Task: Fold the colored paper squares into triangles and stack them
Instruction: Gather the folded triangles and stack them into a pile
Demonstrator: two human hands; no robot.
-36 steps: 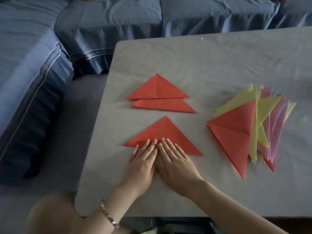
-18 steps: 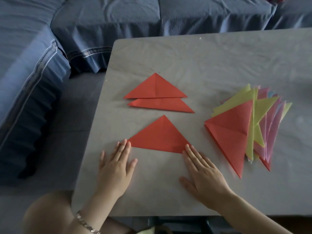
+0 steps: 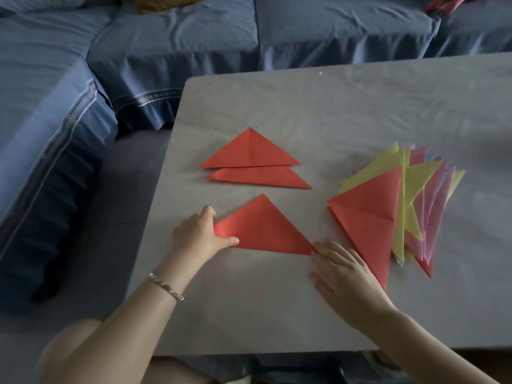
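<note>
My left hand pinches the left corner of the red triangle on the table; right hand flat, fingertips steadying the right corner, so I can lift it onto the stack behind

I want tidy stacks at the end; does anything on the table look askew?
Yes. Mid-table, the upper red triangle lies offset over the lower red triangle, whose long edge sticks out nearer and rightward. The right-hand pile is fanned, with yellow and pink corners poking past its red top sheet.
</note>
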